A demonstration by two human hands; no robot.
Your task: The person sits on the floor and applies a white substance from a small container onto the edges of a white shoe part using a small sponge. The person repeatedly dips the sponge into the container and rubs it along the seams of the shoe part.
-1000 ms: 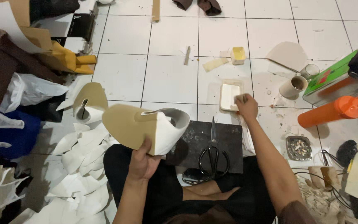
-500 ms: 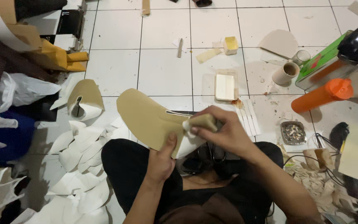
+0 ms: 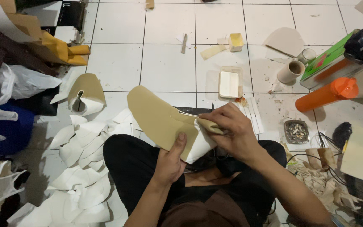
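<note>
We hold a tan piece (image 3: 160, 120) above our lap, over the crossed legs in black trousers. Our left hand (image 3: 169, 162) grips it from below, the thumb pressed on the tan face near its lower edge, the fingers hidden behind. Our right hand (image 3: 232, 132) is closed on the right edge of the piece, where the tan layer folds over a white lining (image 3: 200, 145); the fingers pinch this folded edge tightly. The upper left edge of the piece is free and curves out over the floor.

Around the hands there is little open room. Just left of our knee lies a heap of white cut pieces (image 3: 85, 168), touching each other and spreading along the floor. One more tan piece (image 3: 87, 94) stands curled beside the heap. Right of our knee we see a small tin (image 3: 296, 131) and tangled wires (image 3: 320, 155). A dark mat (image 3: 192, 111) shows a little behind the held piece.

In front, the white tile floor (image 3: 164, 67) is more open. A shallow white tray (image 3: 230, 82) lies just beyond our right hand. Further right stand a cup (image 3: 291, 71), an orange bottle (image 3: 326, 94) lying on its side, and a green box (image 3: 326, 63). A small yellow block (image 3: 235, 41) lies further away. At the far left are plastic bags (image 3: 19, 84) and yellow material (image 3: 66, 52)
</note>
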